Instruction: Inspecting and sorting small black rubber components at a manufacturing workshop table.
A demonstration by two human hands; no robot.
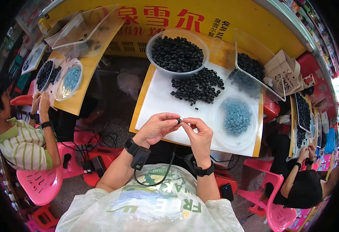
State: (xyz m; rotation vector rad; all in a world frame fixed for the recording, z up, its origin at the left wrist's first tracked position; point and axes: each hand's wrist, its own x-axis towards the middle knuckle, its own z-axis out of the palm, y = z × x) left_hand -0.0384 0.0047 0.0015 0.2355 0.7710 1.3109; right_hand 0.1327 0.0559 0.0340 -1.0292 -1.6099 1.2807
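Note:
My left hand (158, 128) pinches a small round black plastic part (179, 121) between thumb and fingertips, just past the table's near edge. My right hand (198, 136) meets it there, thumb and forefinger pressed together against the part; whatever lies between them is too small to make out. Beyond my hands, a loose heap of the same black parts (198, 86) is spread on the white sheet (156, 98). To the right, tiny translucent blue pieces (237, 116) lie in a shallow clear round dish (237, 144).
At the far edge stands a clear round tub (206, 62) full of black parts. A clear rectangular bin (279, 92) tilts at the back right, near a beige cloth bag (283, 69). Co-workers sit left (26, 143) and right (303, 185) on pink chairs. Cables hang by my wrists.

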